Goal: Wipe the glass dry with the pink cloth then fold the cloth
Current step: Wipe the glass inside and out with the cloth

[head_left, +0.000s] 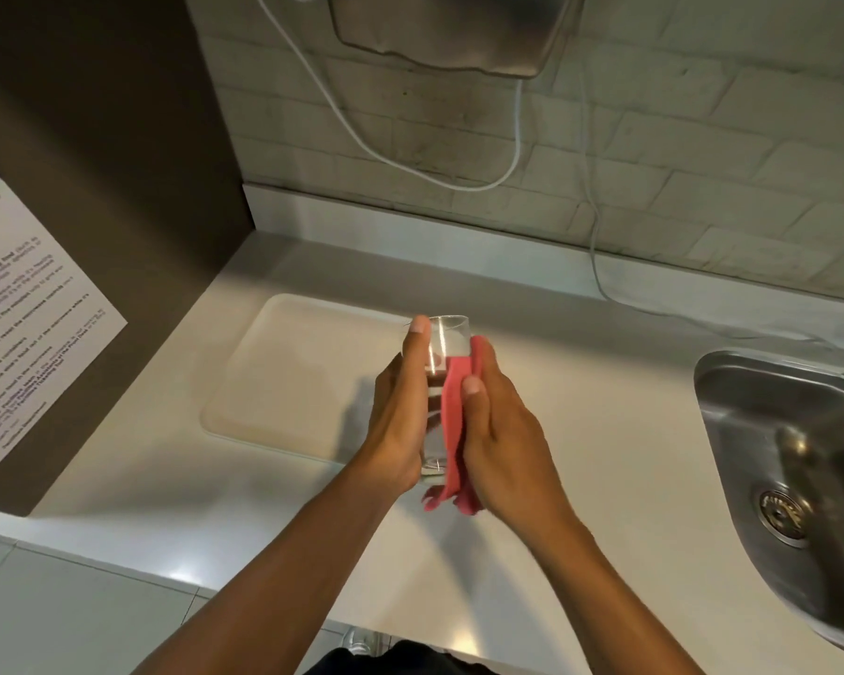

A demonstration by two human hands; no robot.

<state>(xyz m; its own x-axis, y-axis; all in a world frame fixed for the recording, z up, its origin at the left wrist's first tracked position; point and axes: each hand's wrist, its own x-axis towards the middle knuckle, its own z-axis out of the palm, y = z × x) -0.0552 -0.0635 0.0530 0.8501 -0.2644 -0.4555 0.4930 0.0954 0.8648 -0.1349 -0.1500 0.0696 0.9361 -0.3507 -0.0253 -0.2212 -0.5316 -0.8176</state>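
Left hand (400,411): wrapped around clear drinking glass (440,348), thumb along its side up to rim; glass held above white countertop (176,518).
Right hand (500,431): gripping pink cloth (454,406), pressing it against glass's right side; cloth tail hangs below palm.
Cream tray (283,372): on counter, behind hands.
Steel sink (800,460): right.
White cable (507,153): on brick wall, farthest.

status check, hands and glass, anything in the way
Left hand grips glass, held above counter. Right hand presses pink cloth to its side. Cloth unfolded. Nothing in the way.
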